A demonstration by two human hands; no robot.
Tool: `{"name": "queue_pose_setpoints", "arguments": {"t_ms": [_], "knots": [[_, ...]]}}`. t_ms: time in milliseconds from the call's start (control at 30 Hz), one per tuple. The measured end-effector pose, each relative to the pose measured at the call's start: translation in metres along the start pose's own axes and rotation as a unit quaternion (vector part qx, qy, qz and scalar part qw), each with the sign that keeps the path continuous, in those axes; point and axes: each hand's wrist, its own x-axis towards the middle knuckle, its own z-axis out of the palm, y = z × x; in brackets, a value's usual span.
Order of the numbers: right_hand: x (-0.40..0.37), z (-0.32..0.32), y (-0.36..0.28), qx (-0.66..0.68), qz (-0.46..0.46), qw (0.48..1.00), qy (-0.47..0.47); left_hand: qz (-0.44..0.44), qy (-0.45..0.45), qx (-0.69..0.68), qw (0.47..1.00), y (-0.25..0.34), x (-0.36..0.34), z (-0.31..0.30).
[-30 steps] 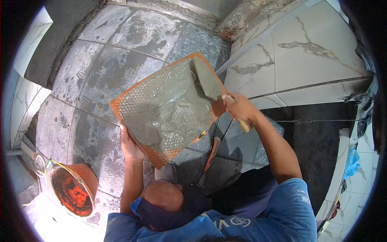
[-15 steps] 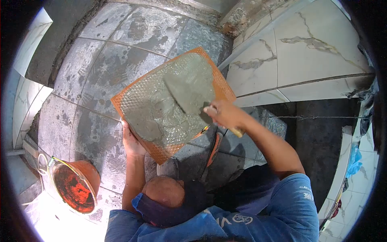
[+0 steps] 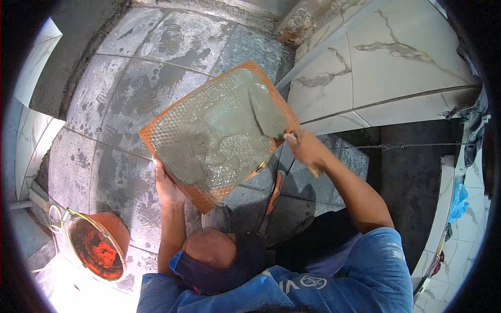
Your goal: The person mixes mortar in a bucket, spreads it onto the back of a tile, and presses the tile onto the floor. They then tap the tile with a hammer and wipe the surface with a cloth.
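Two hands in use: left hand (image 3: 169,186) holds one tile (image 3: 204,201) by its edge over the floor (image 3: 117,175), right hand (image 3: 306,149) grips one trowel (image 3: 268,113), blade at the mortar (image 3: 214,128); one bucket (image 3: 118,226) at left.

The tile (image 3: 203,202) is orange-brown with a raised honeycomb-like pattern, its colour clearest along its edges and at its bottom corner. Mid-grey mortar (image 3: 224,120) with glossy white glints covers most of it. The trowel (image 3: 269,116) has a grey-smeared blade and pale tan handle. Floor tiles (image 3: 141,94) are dark grey, blotched whitish; wall tiles (image 3: 402,68) are white, veined grey and tan. Toward the floor's lower left corner, the bucket (image 3: 116,229) is orange outside, streaked bright red-orange and blackish inside. The T-shirt (image 3: 360,292) is blue with white lettering.
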Motion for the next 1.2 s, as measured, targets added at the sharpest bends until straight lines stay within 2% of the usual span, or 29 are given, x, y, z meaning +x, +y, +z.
{"name": "queue_pose_setpoints", "arguments": {"t_ms": [33, 100, 133, 167, 233, 333, 467, 633, 733, 867, 933, 1067, 1133, 1167, 1200], "knots": [[-0.007, 0.001, -0.007, 0.001, 0.002, 1.000, 0.001, 0.001, -0.003, 0.003, 1.000, 0.000, 0.000, -0.002], [-0.020, 0.004, -0.017, 0.086, 0.072, 0.986, -0.125, -0.001, -0.009, 0.007, 1.000, 0.000, 0.001, -0.003], [-0.025, 0.003, -0.019, 0.130, 0.066, 0.981, -0.132, 0.001, -0.002, 0.011, 1.000, 0.000, 0.001, -0.004], [-0.021, 0.003, -0.013, 0.131, 0.066, 0.981, -0.130, 0.006, 0.004, 0.015, 1.000, 0.000, 0.001, -0.004], [-0.004, 0.001, 0.004, 0.065, 0.004, 0.997, -0.038, 0.001, 0.000, 0.020, 1.000, 0.001, -0.001, 0.000], [0.030, -0.018, 0.005, 0.091, 0.055, 0.994, -0.014, -0.006, -0.010, 0.022, 1.000, 0.001, 0.000, -0.001], [0.064, -0.012, 0.001, 0.167, 0.043, 0.985, -0.003, -0.010, -0.009, 0.018, 1.000, 0.002, -0.002, 0.005], [0.065, -0.011, -0.013, 0.086, 0.012, 0.995, -0.057, -0.005, -0.009, 0.023, 1.000, 0.001, 0.000, 0.000], [0.068, -0.014, -0.013, 0.133, 0.033, 0.991, -0.004, -0.005, -0.017, 0.026, 1.000, 0.001, 0.001, 0.002], [0.071, -0.010, -0.017, 0.126, 0.051, 0.991, -0.020, -0.002, -0.033, 0.017, 0.999, 0.001, 0.000, 0.000], [0.050, -0.007, -0.028, 0.023, 0.013, 0.997, -0.067, -0.002, -0.033, 0.016, 0.999, 0.001, 0.001, -0.004], [0.006, 0.012, -0.021, 0.005, -0.036, 0.995, -0.095, -0.006, -0.018, 0.005, 1.000, 0.000, 0.001, -0.002], [0.003, 0.021, 0.008, -0.145, -0.165, 0.975, 0.032, -0.006, -0.026, 0.015, 1.000, 0.000, 0.002, -0.007], [0.004, 0.018, 0.019, -0.144, -0.163, 0.975, 0.032, -0.002, -0.035, 0.027, 0.999, 0.000, 0.003, -0.008], [0.004, 0.011, 0.026, -0.120, -0.114, 0.985, 0.050, -0.004, -0.035, 0.027, 0.999, 0.000, 0.002, -0.008]]}}
